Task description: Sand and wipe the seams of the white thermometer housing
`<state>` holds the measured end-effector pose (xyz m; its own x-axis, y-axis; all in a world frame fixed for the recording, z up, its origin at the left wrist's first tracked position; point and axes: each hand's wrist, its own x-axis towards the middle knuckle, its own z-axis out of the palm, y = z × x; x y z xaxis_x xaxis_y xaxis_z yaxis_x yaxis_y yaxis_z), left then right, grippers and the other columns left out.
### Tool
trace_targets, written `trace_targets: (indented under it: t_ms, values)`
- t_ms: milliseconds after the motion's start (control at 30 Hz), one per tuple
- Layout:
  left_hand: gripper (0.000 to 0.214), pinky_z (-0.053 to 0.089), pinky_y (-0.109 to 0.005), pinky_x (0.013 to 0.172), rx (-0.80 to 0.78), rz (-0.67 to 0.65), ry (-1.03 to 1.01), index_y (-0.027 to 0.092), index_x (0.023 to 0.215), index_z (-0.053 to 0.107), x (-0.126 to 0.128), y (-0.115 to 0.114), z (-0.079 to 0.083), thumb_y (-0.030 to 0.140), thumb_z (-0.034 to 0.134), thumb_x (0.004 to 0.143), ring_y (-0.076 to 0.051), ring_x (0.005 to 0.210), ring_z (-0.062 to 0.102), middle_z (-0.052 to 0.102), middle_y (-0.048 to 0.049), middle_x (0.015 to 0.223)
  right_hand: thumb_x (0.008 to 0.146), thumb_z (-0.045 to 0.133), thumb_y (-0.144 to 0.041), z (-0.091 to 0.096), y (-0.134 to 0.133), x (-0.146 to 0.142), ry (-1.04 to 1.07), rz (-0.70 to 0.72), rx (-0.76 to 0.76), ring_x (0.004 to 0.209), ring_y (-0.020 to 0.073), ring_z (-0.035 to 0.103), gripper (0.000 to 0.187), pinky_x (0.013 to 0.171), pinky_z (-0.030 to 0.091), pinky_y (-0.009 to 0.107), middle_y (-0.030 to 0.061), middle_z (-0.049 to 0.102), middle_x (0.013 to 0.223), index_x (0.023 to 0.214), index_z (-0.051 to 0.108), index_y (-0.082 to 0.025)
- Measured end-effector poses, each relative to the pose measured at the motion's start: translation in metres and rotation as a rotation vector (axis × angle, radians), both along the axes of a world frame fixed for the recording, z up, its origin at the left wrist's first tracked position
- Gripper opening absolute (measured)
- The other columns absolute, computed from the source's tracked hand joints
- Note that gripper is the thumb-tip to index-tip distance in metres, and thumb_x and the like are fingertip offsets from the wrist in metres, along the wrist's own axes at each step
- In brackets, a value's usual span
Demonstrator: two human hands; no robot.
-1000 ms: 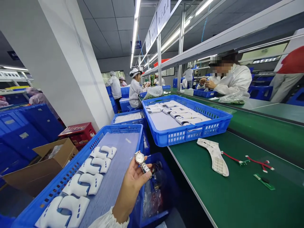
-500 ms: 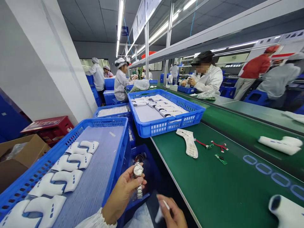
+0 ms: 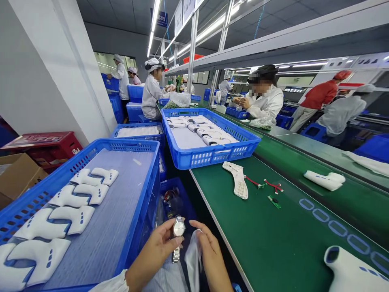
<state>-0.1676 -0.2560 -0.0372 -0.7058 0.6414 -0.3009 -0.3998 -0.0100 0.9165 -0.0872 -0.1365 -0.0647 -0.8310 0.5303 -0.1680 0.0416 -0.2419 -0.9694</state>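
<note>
Between the thumb and fingers of my left hand (image 3: 153, 253) is a silver wristwatch (image 3: 179, 228), its round dial facing up and its metal band hanging down. My right hand (image 3: 211, 253), close beside it, pinches a thin, whitish, see-through piece (image 3: 192, 255) that hangs limp; whether it is cloth or plastic I cannot tell. Both hands are over the gap left of the green work surface (image 3: 267, 243). Under them a blue bin (image 3: 188, 198) holds bagged items that I cannot make out clearly.
Left, a blue crate (image 3: 148, 148) holds white curved housings (image 3: 73, 219). Another blue crate (image 3: 209, 158) with similar parts sits ahead. On the green surface lie a white shell (image 3: 238, 180), red wires (image 3: 273, 185) and a small circuit board (image 3: 274, 201). Co-workers sit and stand beyond.
My right hand has risen and come nearer the watch, and the whitish piece now hangs unfolded from it. The watch stays in my left hand. The view has shifted slightly.
</note>
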Motion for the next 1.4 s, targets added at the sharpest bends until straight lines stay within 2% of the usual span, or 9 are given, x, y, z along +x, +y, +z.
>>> trace_targets:
  t_ms: [133, 233, 467, 633, 733, 833, 933, 1133, 1400]
  values:
    - [0.051, 0.041, -0.033, 0.089, 0.066, 0.012, -0.045, 0.017, 0.105, 0.057, 0.002, 0.006, -0.005, 0.029, 0.074, 0.059, -0.021, 0.094, 0.057, 0.063, -0.0084, 0.101, 0.065, 0.062, -0.056, -0.017, -0.014, -0.003, 0.055, 0.097, -0.091, 0.08, 0.0218, 0.056, 0.046, 0.076, 0.042, 0.03, 0.0057, 0.064, 0.083, 0.087, 0.064, -0.016]
    - [0.05, 0.038, -0.033, 0.093, 0.092, -0.001, -0.087, 0.018, 0.112, 0.053, 0.004, 0.006, -0.002, 0.029, 0.069, 0.066, -0.021, 0.101, 0.054, 0.06, -0.0077, 0.108, 0.067, 0.063, -0.055, -0.025, -0.021, 0.001, 0.078, 0.107, -0.048, 0.066, 0.0165, 0.051, 0.044, 0.064, 0.039, 0.025, 0.002, 0.059, 0.07, 0.085, 0.063, -0.015]
    - [0.038, 0.028, -0.032, 0.1, 0.027, -0.015, -0.134, 0.019, 0.11, 0.056, 0.002, -0.001, 0.005, 0.037, 0.057, 0.076, -0.019, 0.112, 0.046, 0.06, -0.0053, 0.11, 0.067, 0.066, -0.048, -0.009, -0.022, 0.008, 0.02, 0.141, -0.012, 0.05, 0.0083, 0.024, 0.034, 0.048, 0.021, 0.021, -0.0063, 0.032, 0.053, 0.068, 0.054, -0.016]
    - [0.042, 0.035, -0.038, 0.094, 0.072, -0.15, -0.179, 0.012, 0.092, 0.064, -0.002, -0.004, 0.001, 0.047, 0.042, 0.082, -0.025, 0.102, 0.052, 0.063, -0.0109, 0.098, 0.066, 0.068, -0.045, -0.007, -0.021, 0.011, 0.12, 0.137, -0.186, 0.052, 0.008, 0.026, 0.033, 0.049, 0.022, 0.021, -0.0056, 0.035, 0.057, 0.074, 0.053, -0.017]
    - [0.042, 0.036, -0.04, 0.092, 0.068, -0.071, -0.167, 0.013, 0.089, 0.062, -0.002, -0.007, -0.003, 0.047, 0.04, 0.082, -0.026, 0.102, 0.052, 0.061, -0.0113, 0.101, 0.065, 0.069, -0.046, -0.006, -0.017, 0.014, 0.124, 0.104, -0.247, 0.051, 0.0077, 0.027, 0.035, 0.049, 0.022, 0.02, -0.0053, 0.036, 0.058, 0.077, 0.054, -0.017]
    - [0.037, 0.034, -0.038, 0.095, 0.063, 0.021, -0.021, 0.02, 0.106, 0.054, 0.001, -0.009, -0.006, 0.044, 0.052, 0.077, -0.024, 0.11, 0.046, 0.052, -0.0082, 0.118, 0.066, 0.068, -0.047, 0.0, -0.013, 0.015, 0.088, 0.086, -0.2, 0.053, 0.0078, 0.029, 0.036, 0.05, 0.024, 0.019, -0.0048, 0.038, 0.059, 0.078, 0.056, -0.016]
    - [0.057, 0.031, -0.035, 0.099, 0.139, -0.063, 0.067, 0.025, 0.121, 0.042, 0.008, -0.005, -0.008, 0.041, 0.063, 0.07, -0.023, 0.119, 0.038, 0.044, -0.0073, 0.128, 0.068, 0.067, -0.046, 0.003, -0.013, 0.014, 0.063, 0.125, -0.133, 0.054, 0.008, 0.034, 0.035, 0.052, 0.028, 0.019, -0.0035, 0.045, 0.061, 0.078, 0.057, -0.015]
    - [0.061, 0.032, -0.034, 0.098, 0.134, -0.116, -0.037, 0.021, 0.122, 0.039, 0.021, 0.011, -0.008, 0.036, 0.066, 0.069, -0.022, 0.115, 0.042, 0.049, -0.01, 0.121, 0.072, 0.065, -0.044, 0.003, -0.019, 0.012, 0.192, 0.154, -0.089, 0.076, 0.0159, 0.052, 0.03, 0.072, 0.041, 0.024, 0.0018, 0.059, 0.083, 0.087, 0.059, -0.019]
    - [0.048, 0.035, -0.029, 0.093, 0.031, -0.056, -0.07, 0.02, 0.117, 0.045, 0.021, 0.014, -0.009, 0.03, 0.062, 0.073, -0.018, 0.107, 0.047, 0.054, -0.0066, 0.114, 0.077, 0.06, -0.041, -0.004, -0.027, 0.011, 0.208, 0.103, 0.0, 0.093, 0.0221, 0.056, 0.034, 0.083, 0.045, 0.031, 0.0068, 0.061, 0.1, 0.103, 0.058, -0.019]
